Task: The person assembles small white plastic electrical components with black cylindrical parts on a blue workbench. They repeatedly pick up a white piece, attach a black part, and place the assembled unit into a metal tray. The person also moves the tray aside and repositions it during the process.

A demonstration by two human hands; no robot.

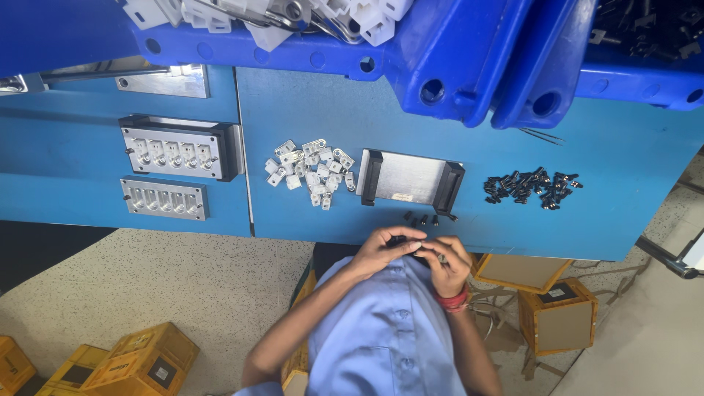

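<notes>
Workbench: blue table (330,110) spans the view, with parts laid out in separate groups along its near edge, likely so each kind stays within easy reach.
Crates: blue plastic bins (455,51) sit at the far side; one holds white plastic pieces, another dark parts.
Moulds: two metal blocks with rows of pockets (176,150) lie well apart from the hands, off to one side.
Tray: a flat metal plate with black end pieces (411,180) rests between the two loose heaps, just beyond the hands.
White heap: small white and metal clips (312,170) are scattered beside the tray.
Black heap: small black screws or pins (532,187) lie on the tray's other side; a few strays (425,218) sit just in front of it.
Left hand (381,251): curled, fingertips pinching a small dark piece (400,240) close to the chest, over the table edge.
Right hand (447,260): closed around the same small piece, fingers meeting the left, seemingly steadying it; the exact grip is too small to make out.
</notes>
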